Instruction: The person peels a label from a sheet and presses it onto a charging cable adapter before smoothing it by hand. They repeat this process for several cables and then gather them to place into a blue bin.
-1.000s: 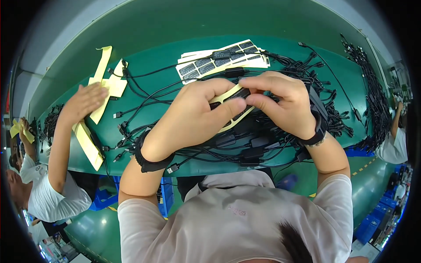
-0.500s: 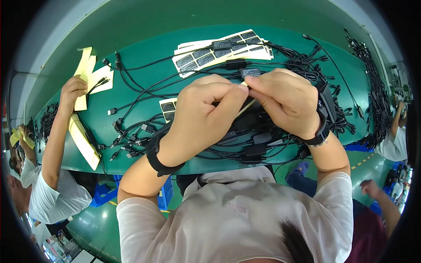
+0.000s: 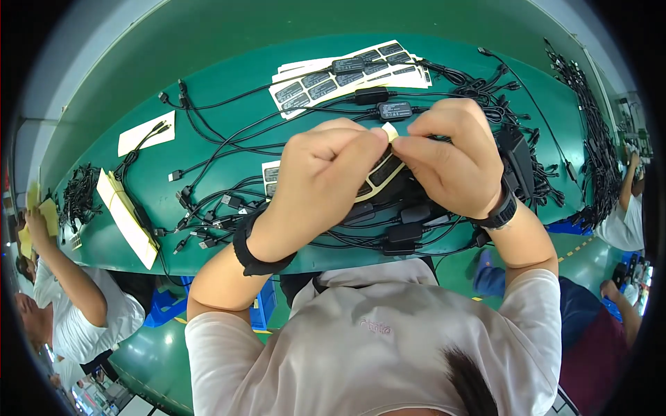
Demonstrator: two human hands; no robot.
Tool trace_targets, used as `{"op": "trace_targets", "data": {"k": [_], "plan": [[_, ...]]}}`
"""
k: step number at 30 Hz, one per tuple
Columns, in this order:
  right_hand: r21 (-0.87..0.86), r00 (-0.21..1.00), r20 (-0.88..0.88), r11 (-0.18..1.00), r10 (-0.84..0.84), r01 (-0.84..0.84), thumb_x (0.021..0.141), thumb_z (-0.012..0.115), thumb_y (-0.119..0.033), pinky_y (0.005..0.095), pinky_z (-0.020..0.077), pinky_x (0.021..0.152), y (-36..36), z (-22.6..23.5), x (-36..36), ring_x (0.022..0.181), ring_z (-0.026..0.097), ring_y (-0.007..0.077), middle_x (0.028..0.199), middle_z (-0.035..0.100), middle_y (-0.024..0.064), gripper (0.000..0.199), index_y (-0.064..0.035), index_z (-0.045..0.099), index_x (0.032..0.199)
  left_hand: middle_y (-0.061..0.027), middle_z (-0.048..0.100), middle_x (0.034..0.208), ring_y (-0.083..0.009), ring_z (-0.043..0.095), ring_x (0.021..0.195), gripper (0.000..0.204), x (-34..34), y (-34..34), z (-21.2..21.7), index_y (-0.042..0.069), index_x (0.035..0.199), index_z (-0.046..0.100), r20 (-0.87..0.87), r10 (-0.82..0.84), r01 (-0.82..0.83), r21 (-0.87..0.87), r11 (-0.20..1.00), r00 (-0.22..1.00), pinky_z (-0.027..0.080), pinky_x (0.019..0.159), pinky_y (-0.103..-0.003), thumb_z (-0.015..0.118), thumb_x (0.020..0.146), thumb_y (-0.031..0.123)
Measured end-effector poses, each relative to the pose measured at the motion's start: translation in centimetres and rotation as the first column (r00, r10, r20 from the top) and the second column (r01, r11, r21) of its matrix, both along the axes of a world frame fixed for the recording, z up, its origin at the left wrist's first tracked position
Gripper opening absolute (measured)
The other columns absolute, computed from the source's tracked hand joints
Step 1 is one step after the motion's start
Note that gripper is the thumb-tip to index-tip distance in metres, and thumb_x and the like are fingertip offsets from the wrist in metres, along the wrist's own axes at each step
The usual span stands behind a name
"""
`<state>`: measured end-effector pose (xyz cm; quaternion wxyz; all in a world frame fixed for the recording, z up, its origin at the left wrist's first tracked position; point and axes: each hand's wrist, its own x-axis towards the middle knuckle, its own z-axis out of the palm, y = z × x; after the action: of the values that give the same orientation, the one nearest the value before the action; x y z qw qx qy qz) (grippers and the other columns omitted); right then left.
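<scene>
My left hand (image 3: 329,170) is closed, thumb and fingers pinching a sheet of black labels (image 3: 380,177) by its edge. A pale corner (image 3: 390,131) of the sheet pokes up between my two hands. My right hand (image 3: 454,159) has its fingers curled, with the fingertips pressed at the same edge, just right of that corner. Whether a label has lifted there is hidden by the fingers. Just beyond my fingertips lies a black cable box with a label (image 3: 395,111) on it. Under my hands are several black cables with box-shaped modules (image 3: 402,234).
Stacked label sheets (image 3: 305,93) lie at the back of the green table (image 3: 229,83). Cable bundles (image 3: 586,145) run along the right edge. Yellowish paper strips (image 3: 128,218) and a pale card (image 3: 147,134) lie at left. A co-worker (image 3: 87,305) sits there, holding yellow paper.
My right fingers have shifted slightly, and more of the label sheet shows between my hands. At left, the co-worker's arm has drawn back from the table with yellow sheets.
</scene>
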<state>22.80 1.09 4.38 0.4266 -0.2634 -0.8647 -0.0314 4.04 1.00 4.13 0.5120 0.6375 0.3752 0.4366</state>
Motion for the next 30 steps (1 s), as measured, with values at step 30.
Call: {"op": "trace_targets", "data": {"k": [30], "plan": [[-0.713,0.981,0.045,0.682,-0.187,0.162,0.069,0.068,0.004,0.0287,0.0484,0.07,1.4,-1.2,0.5,0.078,0.057,0.0228,0.088,0.061,0.0086,0.038,-0.0037,0.062,0.105,-0.0095,0.052,0.053,-0.019,0.049,0.047,0.019,-6.3,4.3,3.2,-0.001,0.074,0.057,-0.726,-0.057,0.056,-0.025,0.998,0.685,0.04,0.048,-0.03,0.056,0.082,0.016]]}}
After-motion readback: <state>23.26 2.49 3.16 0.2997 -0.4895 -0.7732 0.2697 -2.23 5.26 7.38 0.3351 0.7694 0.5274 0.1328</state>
